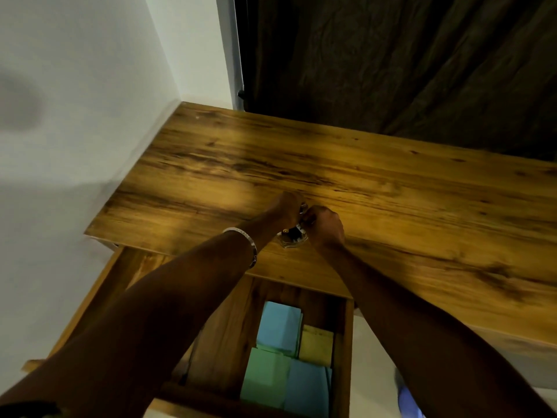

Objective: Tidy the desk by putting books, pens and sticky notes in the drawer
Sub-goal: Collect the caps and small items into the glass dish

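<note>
Leaning over the table (346,164), I have its wooden top running from the white wall (75,101) on my left to the dark curtain (407,55) behind. Nothing else shows on the top but the small thing under my hands.

Below its near edge the drawer (342,342) stands pulled out toward me, left that way, I judge, so things can go straight in. Sticky notes (278,327) already lie in it: blue, green and yellow pads set side by side and partly overlapping, flat on the drawer floor. No books or pens show in the part of the drawer I can see, since my left forearm covers much of it.

Both arms reach forward over the drawer and meet near the table's front edge. A silver bangle (250,241) sits on my left wrist.

My left hand (287,211) and right hand (325,226) are curled close together, fingers bent round a small clear holder (291,238) with dark and metallic bits in it — pens perhaps, though it is too small to tell. The grip looks two-handed to keep the contents from spilling as it lifts. Whether the fingers pinch the holder itself or what is in it, I cannot tell.
</note>
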Demonstrator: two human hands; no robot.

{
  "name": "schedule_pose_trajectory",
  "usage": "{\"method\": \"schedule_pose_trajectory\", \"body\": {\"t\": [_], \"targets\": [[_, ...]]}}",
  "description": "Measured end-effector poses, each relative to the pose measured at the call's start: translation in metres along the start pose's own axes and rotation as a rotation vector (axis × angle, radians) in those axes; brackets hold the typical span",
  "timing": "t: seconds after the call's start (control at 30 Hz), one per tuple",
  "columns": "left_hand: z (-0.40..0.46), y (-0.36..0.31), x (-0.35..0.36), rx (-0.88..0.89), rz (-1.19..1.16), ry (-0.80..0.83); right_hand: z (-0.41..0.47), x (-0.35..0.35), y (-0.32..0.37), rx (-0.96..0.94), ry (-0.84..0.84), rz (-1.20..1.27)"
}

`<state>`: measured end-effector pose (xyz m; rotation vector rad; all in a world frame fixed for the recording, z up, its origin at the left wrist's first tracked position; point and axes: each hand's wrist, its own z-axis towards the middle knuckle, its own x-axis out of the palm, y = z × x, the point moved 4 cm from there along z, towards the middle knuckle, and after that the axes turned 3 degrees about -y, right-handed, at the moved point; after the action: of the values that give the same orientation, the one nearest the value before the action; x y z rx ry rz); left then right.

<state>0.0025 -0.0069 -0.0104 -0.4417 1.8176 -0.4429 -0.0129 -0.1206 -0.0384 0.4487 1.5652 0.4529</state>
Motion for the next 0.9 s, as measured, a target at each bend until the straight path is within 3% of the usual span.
{"method": "schedule_pose_trajectory", "body": {"t": [0.3,0.7,0.9], "targets": [[0.005,0.0,0.004,0.06,0.074,-0.01,-0.004,-0.005,-0.01,0.014,-0.006,0.099],[0.002,0.008,0.001,0.042,-0.058,-0.085,-0.012,-0.005,-0.011,-0.046,0.014,0.108],[-0.002,0.009,-0.002,0.088,0.066,-0.154,-0.016,-0.005,-0.009,-0.118,0.039,0.042]]}}
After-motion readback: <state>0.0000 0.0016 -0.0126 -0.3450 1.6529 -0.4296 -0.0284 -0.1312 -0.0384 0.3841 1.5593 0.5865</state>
